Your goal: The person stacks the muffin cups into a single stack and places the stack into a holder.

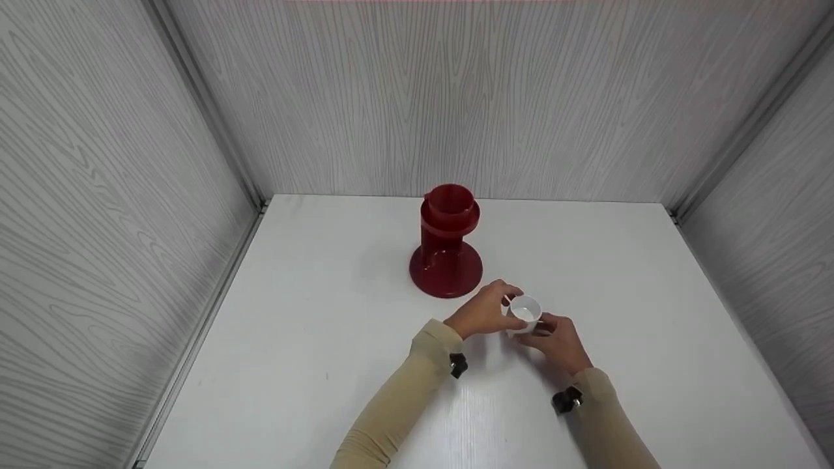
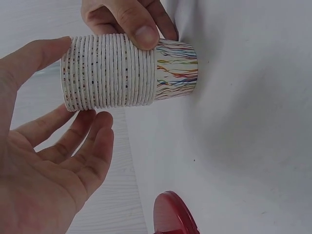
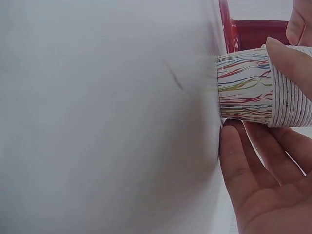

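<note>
A stack of nested paper cups (image 1: pixel 525 309) stands upright on the white table, mouth up. In the left wrist view many white rims of the stack (image 2: pixel 107 70) show, and the lowest cup has wavy coloured lines. My left hand (image 1: pixel 485 311) holds the stack near its top rims, thumb on one side and fingers on the other. Lower down, my right hand (image 1: pixel 561 342) grips the same stack; in the right wrist view its thumb lies across the rims and its fingers (image 3: pixel 239 161) are below the patterned cup (image 3: pixel 243 87), close to the tabletop.
Behind the hands stands a red plastic stand (image 1: pixel 443 277) with a round base and an open-topped tube. Grey wood-grain panels (image 1: pixel 417 98) enclose the white table (image 1: pixel 313 365) at the back and both sides. Dark wrist devices (image 1: pixel 459 365) sit on both sleeves.
</note>
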`<state>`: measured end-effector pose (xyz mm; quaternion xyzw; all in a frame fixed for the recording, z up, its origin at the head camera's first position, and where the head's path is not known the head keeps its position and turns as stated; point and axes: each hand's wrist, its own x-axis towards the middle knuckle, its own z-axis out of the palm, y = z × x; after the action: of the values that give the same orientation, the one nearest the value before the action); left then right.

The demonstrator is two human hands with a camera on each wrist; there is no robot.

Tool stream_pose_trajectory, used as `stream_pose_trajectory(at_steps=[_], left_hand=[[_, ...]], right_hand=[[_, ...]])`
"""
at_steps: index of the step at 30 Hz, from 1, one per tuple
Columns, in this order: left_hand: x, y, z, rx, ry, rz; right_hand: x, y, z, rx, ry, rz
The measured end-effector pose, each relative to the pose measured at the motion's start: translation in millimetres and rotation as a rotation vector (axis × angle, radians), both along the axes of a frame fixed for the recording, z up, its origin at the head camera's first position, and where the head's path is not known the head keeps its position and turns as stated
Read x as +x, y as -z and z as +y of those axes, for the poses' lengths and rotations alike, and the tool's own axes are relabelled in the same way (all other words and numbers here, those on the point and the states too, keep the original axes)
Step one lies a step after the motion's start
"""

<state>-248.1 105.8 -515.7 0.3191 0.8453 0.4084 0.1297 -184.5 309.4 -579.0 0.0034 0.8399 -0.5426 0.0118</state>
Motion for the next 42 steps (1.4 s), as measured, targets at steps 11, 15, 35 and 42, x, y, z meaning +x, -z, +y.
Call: stream_pose_trajectory(at_steps=[11, 15, 35, 42], left_hand=[[5.5, 3.6, -9.8, -0.014, 0.012, -0.029], [7.7, 7.3, -15.1, -0.023, -0.011, -0.047], [16.3, 41.6, -12.9, 0.179, -0.104, -0.115], [18.2, 49.4, -12.5, 0.231, -0.097, -0.118]], right_hand=[[5.1, -8.4, 2, 0.014, -0.044, -0.007], [9.4, -16.5, 6, -0.017, -0.061, 0.003], [16.7, -19.0, 7, -0.024, -0.044, 0.066], [18.4, -14.0, 4, -0.021, -0.037, 0.062]])
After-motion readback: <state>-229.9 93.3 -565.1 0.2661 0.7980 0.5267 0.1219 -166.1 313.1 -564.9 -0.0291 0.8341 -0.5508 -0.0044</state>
